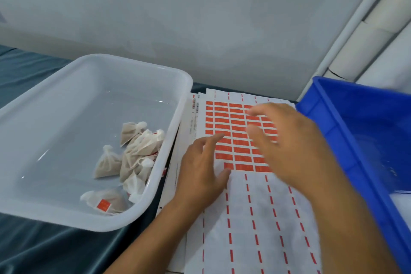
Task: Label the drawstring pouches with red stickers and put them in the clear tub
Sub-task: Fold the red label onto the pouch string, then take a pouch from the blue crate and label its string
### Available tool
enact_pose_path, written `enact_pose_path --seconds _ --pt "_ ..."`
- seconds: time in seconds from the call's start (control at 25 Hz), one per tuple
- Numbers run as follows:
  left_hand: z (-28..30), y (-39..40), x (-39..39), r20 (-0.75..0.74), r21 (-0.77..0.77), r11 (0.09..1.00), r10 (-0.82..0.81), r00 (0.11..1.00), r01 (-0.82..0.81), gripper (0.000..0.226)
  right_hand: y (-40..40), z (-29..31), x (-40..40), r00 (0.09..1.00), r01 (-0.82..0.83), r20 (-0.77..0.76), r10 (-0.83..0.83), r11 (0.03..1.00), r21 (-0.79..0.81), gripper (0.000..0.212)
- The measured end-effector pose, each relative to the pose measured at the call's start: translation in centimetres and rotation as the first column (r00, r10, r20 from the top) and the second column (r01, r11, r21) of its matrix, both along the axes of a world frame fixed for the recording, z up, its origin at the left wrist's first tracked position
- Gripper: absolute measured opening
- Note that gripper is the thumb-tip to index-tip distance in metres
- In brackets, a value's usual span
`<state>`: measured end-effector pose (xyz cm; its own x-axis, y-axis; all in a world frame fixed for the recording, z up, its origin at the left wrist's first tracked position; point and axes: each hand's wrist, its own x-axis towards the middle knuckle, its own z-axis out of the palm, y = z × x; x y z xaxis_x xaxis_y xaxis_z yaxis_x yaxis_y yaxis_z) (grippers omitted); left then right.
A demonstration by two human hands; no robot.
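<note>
A clear plastic tub (66, 213) stands at the left with several beige drawstring pouches (135, 151) piled in its right corner. One pouch (106, 203) at the front shows a red sticker. A sheet of red stickers (231, 138) lies between the tub and a blue bin. My left hand (200, 169) rests on the sheet's left part with its fingers straight, holding nothing. My right hand (289, 142) hovers over the sticker rows with spread fingers, blurred, nothing visible in it.
A blue plastic bin (355, 131) stands at the right, its contents blurred. The lower half of the sticker sheet (255, 229) carries only red dashes where labels were peeled. More sheets lie stacked beneath. A dark teal cloth (33, 251) covers the table; a grey wall is behind.
</note>
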<state>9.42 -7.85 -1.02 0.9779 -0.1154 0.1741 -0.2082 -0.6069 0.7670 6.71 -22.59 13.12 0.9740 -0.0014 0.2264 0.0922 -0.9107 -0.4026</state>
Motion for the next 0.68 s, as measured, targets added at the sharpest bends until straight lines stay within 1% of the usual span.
enact_pose_path --seconds 0.04,0.08,0.12,0.2,0.28,0.48,0.6,0.68 --pt "-0.2 0.0 0.1 -0.008 0.008 1.000 -0.013 1.000 0.013 0.079 -2.6 0.6 -0.5 0.991 0.121 -0.049 -0.122 0.992 -0.019 0.031" --pt "-0.6 0.2 0.2 -0.025 0.021 1.000 -0.009 1.000 0.009 0.079 -5.2 0.9 -1.2 0.967 0.231 -0.105 -0.233 0.972 -0.033 0.032" --pt "-0.6 0.0 0.3 -0.005 0.036 0.999 -0.013 1.000 0.013 0.078 -7.4 1.2 -2.2 0.933 0.323 -0.160 -0.324 0.946 -0.033 0.032" --pt "-0.9 0.1 0.3 0.005 0.035 0.999 -0.003 1.000 0.003 0.076 -10.5 0.9 -4.4 0.860 0.466 -0.217 -0.463 0.884 -0.039 0.031" --pt "-1.0 0.2 0.2 0.004 0.050 0.999 0.015 1.000 -0.015 0.077 -12.0 0.3 -6.1 0.809 0.547 -0.233 -0.540 0.836 -0.039 0.031" --pt "-0.6 -0.1 0.5 -0.040 0.111 0.993 0.051 0.998 -0.046 0.082 -13.8 -0.6 -7.8 0.739 0.632 -0.263 -0.620 0.773 -0.046 0.043" --pt "-0.5 -0.2 0.6 -0.051 0.133 0.990 0.062 0.997 -0.055 0.085 -15.2 -0.4 -8.3 0.668 0.613 -0.406 -0.624 0.771 -0.175 0.046" --pt "-0.4 -0.3 0.6 -0.055 0.145 0.988 0.058 0.997 -0.049 0.087 -16.3 0.3 -8.6 0.614 0.565 -0.512 -0.601 0.787 -0.248 0.036"
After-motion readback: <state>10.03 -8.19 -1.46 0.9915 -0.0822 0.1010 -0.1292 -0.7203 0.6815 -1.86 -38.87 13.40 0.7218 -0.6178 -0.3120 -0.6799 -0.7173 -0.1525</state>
